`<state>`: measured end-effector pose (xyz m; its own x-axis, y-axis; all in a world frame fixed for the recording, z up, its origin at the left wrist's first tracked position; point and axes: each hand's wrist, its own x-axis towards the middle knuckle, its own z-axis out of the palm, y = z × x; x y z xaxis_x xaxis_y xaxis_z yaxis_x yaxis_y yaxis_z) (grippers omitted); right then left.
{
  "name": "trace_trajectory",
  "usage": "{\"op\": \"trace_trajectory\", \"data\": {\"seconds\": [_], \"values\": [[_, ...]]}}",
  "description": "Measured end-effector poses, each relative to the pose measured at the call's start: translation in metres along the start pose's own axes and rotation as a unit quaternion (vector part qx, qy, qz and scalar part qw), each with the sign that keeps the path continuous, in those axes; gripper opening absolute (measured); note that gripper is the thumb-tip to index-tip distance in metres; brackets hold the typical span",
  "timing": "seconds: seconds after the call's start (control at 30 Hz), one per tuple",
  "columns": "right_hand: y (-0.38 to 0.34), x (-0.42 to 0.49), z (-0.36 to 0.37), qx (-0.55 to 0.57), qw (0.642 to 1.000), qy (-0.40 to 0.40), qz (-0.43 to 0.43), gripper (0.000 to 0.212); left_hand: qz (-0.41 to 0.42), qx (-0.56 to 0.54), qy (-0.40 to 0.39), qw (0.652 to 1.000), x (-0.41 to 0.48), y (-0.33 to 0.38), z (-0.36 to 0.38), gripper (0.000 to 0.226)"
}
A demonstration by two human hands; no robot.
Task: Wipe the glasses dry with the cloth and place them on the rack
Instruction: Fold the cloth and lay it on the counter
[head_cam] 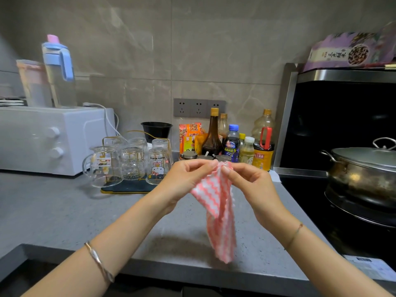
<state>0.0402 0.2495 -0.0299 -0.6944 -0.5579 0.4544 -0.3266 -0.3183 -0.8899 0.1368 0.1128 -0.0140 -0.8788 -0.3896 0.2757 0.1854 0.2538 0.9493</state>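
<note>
Cloth pinched in both hands; glasses upturned on rack

- Cloth: pink and white zigzag stripes. It is held up above the counter near frame centre. Its top edge is bunched between the hands and the rest hangs down toward 6 o'clock. The lower corner is clear of the counter, with a shadow beneath it.
- Left hand: thumb and fingertips pinch the cloth's top edge from the 9 o'clock side. A silver bangle sits on the wrist.
- Right hand: fingers are curled and pinch the same edge from the 3 o'clock side, just beside the left hand's fingertips. A thin cord is on the wrist.
- Glasses: a cluster stands mouth-down on the rack at 10 o'clock from the hands.
  - The front row holds a handled mug, a ribbed glass and a cartoon-cat glass.
  - More glasses stand behind, and I cannot count them exactly.
- Rack: dark tray with a gold wire frame. It rests on the counter, and no hand touches it.
- Toaster oven: white, at 9 o'clock of the rack. A jug stands on top.
- Bottles: sauces and oils against the wall at 12 o'clock from the hands. A black bowl sits behind the rack.
- Pot: steel, lidded, on the hob at 3 o'clock.
</note>
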Motion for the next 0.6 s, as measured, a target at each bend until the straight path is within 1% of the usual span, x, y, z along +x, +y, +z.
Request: {"op": "trace_trajectory", "data": {"seconds": [0.1, 0.2, 0.3, 0.33, 0.43, 0.47, 0.6], "values": [[-0.005, -0.002, 0.0, 0.007, 1.0, 0.007, 0.018, 0.005, -0.014, -0.005, -0.007, 1.0, -0.002, 0.002, 0.0, 0.031], [-0.01, -0.001, -0.001, 0.008, 0.999, 0.034, 0.027, 0.004, -0.008, -0.022, -0.035, 0.999, -0.005, 0.001, 0.001, 0.039], [-0.018, 0.003, -0.004, 0.019, 0.998, 0.047, 0.028, 0.006, 0.044, 0.099, -0.041, 0.993, -0.007, -0.004, 0.001, 0.049], [-0.019, 0.005, -0.006, 0.021, 0.998, 0.05, 0.029, 0.006, 0.056, 0.112, -0.03, 0.992, -0.007, -0.006, 0.0, 0.045], [-0.02, 0.008, -0.013, 0.042, 0.997, 0.053, 0.039, 0.003, 0.061, 0.062, 0.02, 0.996, -0.007, -0.003, -0.01, 0.015], [-0.019, 0.008, -0.015, 0.052, 0.996, 0.051, 0.044, 0.003, 0.071, 0.056, 0.031, 0.995, -0.006, -0.001, -0.012, 0.011], [-0.016, 0.005, -0.02, 0.085, 0.995, 0.032, 0.046, 0.003, 0.13, 0.062, 0.035, 0.989, -0.002, 0.01, -0.016, 0.014]]}}
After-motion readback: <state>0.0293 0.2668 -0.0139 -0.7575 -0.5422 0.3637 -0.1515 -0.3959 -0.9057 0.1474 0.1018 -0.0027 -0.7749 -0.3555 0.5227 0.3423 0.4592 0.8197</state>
